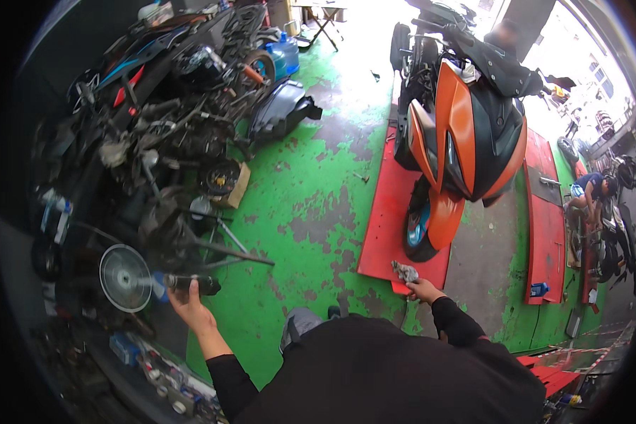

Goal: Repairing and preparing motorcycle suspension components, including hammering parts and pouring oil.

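My left hand (pixel 196 315) is raised at the left, closed around a dark cylindrical part (pixel 208 285) that lies level across the fingers. Its left end looks greyish, and its exact kind does not show. A turning fan (pixel 125 278) is just beyond that hand. In my right hand (pixel 427 290) is a crumpled grey rag (pixel 404 272), pinched at its lower end. The rag appears in front of the near end of a red lift platform (pixel 381 240). On that platform stands an orange and black scooter (pixel 473 141), its front toward me.
Motorcycle parts (pixel 184 127) crowd the left side, with a metal stand (pixel 233 247) jutting over the green floor (pixel 297 184). A second red platform (pixel 544 233) lies at the right. A person (pixel 592 198) crouches beside another motorcycle there. Red-white barrier tape (pixel 608 350) crosses the lower right.
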### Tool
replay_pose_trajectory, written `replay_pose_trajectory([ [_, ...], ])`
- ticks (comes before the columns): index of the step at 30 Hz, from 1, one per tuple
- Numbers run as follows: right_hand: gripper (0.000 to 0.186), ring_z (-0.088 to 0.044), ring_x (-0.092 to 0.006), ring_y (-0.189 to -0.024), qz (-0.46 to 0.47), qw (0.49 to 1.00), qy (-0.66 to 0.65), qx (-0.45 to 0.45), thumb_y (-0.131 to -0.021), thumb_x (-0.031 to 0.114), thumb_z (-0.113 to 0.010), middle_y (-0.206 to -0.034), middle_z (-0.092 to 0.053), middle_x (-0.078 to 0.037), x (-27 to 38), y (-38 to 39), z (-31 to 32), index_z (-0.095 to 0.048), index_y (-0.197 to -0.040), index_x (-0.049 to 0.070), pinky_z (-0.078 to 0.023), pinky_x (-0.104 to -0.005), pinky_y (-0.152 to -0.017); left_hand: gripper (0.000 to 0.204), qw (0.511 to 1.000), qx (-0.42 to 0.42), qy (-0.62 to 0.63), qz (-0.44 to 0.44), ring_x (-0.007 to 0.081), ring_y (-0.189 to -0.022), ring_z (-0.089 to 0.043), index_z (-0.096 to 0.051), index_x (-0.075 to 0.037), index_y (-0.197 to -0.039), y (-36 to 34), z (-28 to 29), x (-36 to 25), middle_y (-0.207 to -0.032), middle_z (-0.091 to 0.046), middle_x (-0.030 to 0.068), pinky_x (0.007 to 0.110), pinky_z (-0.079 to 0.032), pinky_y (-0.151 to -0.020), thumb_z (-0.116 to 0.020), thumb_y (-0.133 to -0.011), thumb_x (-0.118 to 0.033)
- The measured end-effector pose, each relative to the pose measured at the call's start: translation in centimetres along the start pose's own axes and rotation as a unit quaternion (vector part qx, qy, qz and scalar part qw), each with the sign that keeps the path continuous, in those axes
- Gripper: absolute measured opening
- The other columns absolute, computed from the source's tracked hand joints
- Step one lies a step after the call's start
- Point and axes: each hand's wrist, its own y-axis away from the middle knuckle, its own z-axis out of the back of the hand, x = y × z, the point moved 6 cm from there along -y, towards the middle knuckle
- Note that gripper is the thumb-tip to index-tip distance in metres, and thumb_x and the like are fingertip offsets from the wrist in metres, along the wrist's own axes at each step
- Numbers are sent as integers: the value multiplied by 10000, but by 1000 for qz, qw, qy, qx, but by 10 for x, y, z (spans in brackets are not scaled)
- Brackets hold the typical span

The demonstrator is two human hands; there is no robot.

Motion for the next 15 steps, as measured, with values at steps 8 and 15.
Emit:
replay_pose_trajectory([
  [8, 344, -673, -167, -802, 150, 971, -157, -97, -1018, 273, -618, -936, -700, -105, 207, -129, 74, -628, -1173, -34, -538, -307, -656, 572, 991, 125, 29, 38, 150, -1057, -608, -518, -68, -1372, -195, -255, 105, -1185, -614, 13, 289, -497, -909, -784, -870, 0],
  [15, 326, -707, -166, -798, 3, 962, -262, -74, -995, 305, -637, -874, -734, -88, 159, -202, 62, -707, -1115, 9, -542, -330, -691, 535, 966, 240, 43, 82, 183, -1105, -621, -516, -35, -1323, -360, -500, 149, -1200, -615, 60, 315, -485, -991, -750, -854, 73],
])
